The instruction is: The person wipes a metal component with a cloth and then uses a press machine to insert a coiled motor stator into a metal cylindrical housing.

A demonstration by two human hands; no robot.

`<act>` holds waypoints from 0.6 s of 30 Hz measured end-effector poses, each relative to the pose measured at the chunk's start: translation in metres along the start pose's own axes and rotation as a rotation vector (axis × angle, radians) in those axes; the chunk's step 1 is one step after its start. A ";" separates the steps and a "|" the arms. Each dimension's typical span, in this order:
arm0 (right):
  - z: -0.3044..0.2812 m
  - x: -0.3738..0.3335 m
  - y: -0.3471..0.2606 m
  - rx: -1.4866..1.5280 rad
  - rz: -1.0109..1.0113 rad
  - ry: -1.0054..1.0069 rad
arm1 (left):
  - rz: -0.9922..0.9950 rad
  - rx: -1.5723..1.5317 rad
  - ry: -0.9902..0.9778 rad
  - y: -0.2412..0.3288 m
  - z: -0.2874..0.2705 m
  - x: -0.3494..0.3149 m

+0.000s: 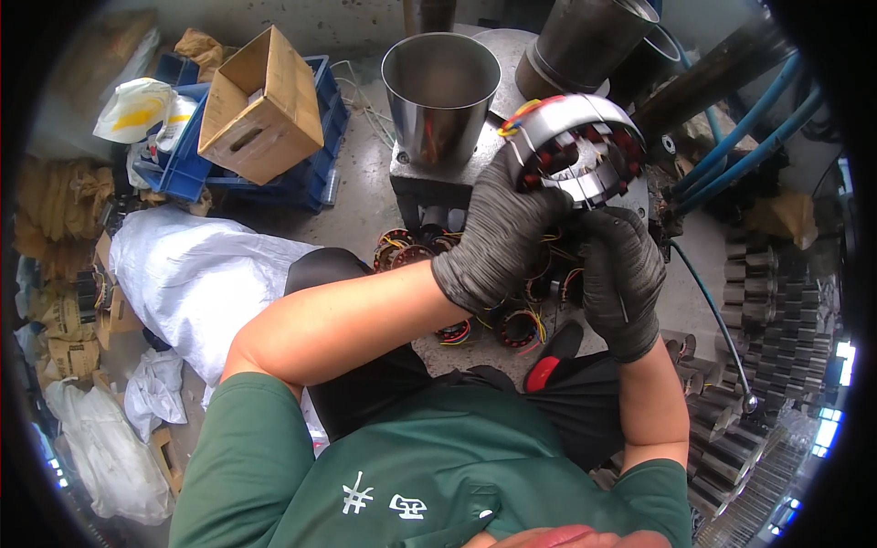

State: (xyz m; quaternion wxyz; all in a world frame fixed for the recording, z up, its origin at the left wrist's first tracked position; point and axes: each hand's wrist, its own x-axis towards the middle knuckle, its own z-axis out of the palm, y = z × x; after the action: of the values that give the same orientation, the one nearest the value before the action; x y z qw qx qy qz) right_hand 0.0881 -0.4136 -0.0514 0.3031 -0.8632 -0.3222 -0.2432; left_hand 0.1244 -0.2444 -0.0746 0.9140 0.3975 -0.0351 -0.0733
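A ring-shaped motor stator (pixel 585 111) with a bright metal outer band, dark red inner windings and coloured lead wires is held up in front of me, tilted. My left hand (pixel 507 224), in a dark grey glove, grips its lower left side, with the thumb along the near edge. My right hand (pixel 626 274), gloved alike, is closed just under the ring's near rim. Its fingertips come close to the rim; what they pinch is too small to make out. Below my hands, several more wound stators (pixel 518 329) lie on the floor, partly hidden by the left wrist.
An open steel cylinder (pixel 443 100) stands on a metal block beyond my hands, with another large cylinder (pixel 585 46) behind. Blue hoses (pixel 744 137) run at the right, near stacked metal cores (pixel 772 320). At the left are a cardboard box (pixel 265 114), a blue crate (pixel 329 132) and a white sack (pixel 206 274).
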 end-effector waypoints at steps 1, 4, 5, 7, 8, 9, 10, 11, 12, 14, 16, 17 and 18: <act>0.000 0.000 0.000 -0.001 0.000 -0.001 | 0.104 0.135 0.044 -0.004 0.002 -0.002; 0.001 -0.001 0.002 -0.045 0.010 -0.025 | 0.018 0.047 0.041 -0.003 0.000 0.001; 0.003 0.000 0.004 -0.053 -0.007 -0.020 | -0.011 0.035 0.049 -0.002 0.001 0.004; 0.001 0.000 0.005 -0.066 -0.021 -0.013 | -0.072 0.081 0.056 -0.003 -0.002 0.009; -0.002 0.002 0.003 -0.108 -0.032 -0.030 | -0.083 0.086 0.071 -0.005 -0.001 0.011; -0.004 0.002 0.002 -0.151 -0.042 -0.046 | -0.094 0.090 0.085 -0.008 -0.001 0.013; -0.004 0.002 0.002 -0.158 -0.038 -0.043 | -0.084 0.059 0.082 -0.013 -0.003 0.016; -0.003 0.004 0.002 -0.164 -0.066 -0.033 | -0.083 0.063 0.076 -0.014 -0.004 0.018; -0.001 0.005 0.001 -0.172 -0.092 -0.022 | -0.106 0.012 0.107 -0.015 -0.006 0.020; -0.005 0.006 -0.009 -0.129 -0.108 -0.028 | -0.106 -0.041 0.119 -0.012 -0.008 0.026; -0.011 0.008 -0.025 -0.057 -0.150 -0.013 | -0.055 -0.106 0.259 -0.006 -0.004 0.041; -0.017 0.007 -0.021 -0.073 -0.146 -0.008 | -0.097 -0.053 0.349 -0.009 -0.014 0.052; -0.024 0.007 -0.014 -0.023 -0.114 0.026 | -0.112 -0.081 0.326 -0.010 -0.020 0.055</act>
State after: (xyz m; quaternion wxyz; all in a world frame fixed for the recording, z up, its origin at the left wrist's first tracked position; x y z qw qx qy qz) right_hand 0.0775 -0.4184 -0.0254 0.2831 -0.8436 -0.3640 -0.2751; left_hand 0.1796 -0.2454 -0.0954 0.9174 0.3681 0.1385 -0.0599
